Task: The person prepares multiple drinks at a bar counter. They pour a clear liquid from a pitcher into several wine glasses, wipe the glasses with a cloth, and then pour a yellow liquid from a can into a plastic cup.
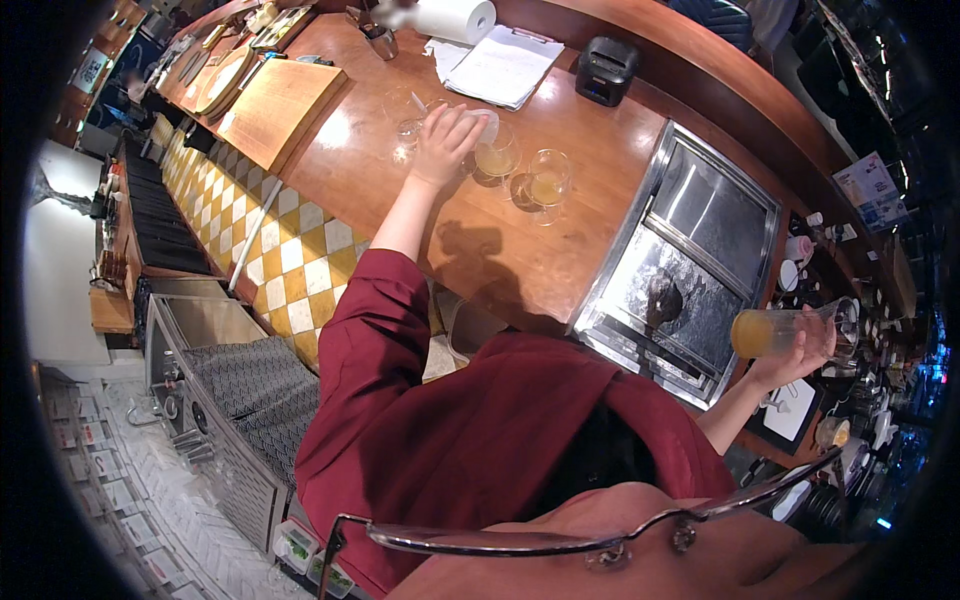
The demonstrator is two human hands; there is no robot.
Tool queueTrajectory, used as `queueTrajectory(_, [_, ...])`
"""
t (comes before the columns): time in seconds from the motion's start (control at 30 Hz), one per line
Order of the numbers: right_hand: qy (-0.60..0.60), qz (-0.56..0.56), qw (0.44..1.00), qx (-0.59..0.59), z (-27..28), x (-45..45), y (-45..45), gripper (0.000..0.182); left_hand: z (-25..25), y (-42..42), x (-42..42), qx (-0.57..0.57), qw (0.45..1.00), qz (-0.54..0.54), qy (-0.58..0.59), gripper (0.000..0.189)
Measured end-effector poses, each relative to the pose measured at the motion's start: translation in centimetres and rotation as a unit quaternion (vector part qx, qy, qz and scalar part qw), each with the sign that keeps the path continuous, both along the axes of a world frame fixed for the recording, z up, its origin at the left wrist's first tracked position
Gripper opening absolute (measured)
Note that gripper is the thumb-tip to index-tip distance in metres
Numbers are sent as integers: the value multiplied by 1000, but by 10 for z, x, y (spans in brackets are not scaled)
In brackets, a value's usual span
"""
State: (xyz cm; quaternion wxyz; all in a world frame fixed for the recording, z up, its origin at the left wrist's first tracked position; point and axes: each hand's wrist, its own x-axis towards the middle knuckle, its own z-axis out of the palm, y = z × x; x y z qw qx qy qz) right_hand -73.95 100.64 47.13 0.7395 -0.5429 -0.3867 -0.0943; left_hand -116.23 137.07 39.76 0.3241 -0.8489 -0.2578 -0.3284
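Observation:
My left hand is over the wooden counter, its fingers on a translucent whitish piece whose exact kind I cannot tell. Right beside that piece stands a stemmed glass holding some yellow liquid. A second stemmed glass with similar liquid stands to its right. Clear glasses, hard to make out, are left of my left hand. Off to the right, my right hand is wrapped around a tall clear glass with cloudy orange-yellow liquid in its lower part.
A steel-framed recessed basin borders the counter on the right. Behind the glasses are clipped papers, a paper towel roll and a black box-shaped device. A thick wooden board lies at the left. Bottles and tools crowd the far right.

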Motion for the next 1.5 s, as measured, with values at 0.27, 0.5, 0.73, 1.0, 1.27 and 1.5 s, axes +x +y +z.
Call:
queueTrajectory(0.27, [12, 19, 1000, 12, 2, -1, -1, 51, 47, 8, 10, 88, 996, -23, 12, 38])
queueTrajectory(0.5, [18, 35, 999, 27, 2, -2, -3, 50, 79, 9, 11, 135, 990, -27, 6, 38])
queueTrajectory(0.73, [29, 23, 999, 34, 1, -3, -12, 52, 29, -1, 12, 43, 999, -26, 14, 42])
queueTrajectory(1.0, [39, 1, 998, 39, 3, -7, -32, 52, -18, -10, 20, -45, 990, 13, -135, 42])
queueTrajectory(1.27, [33, -52, 996, -62, -7, -9, -40, 61, 8, -22, 33, -345, 814, -38, -465, 32])
queueTrajectory(1.5, [116, -59, 991, 12, -3, -8, -79, 64, 19, -21, 23, -444, 618, -17, -648, 45])
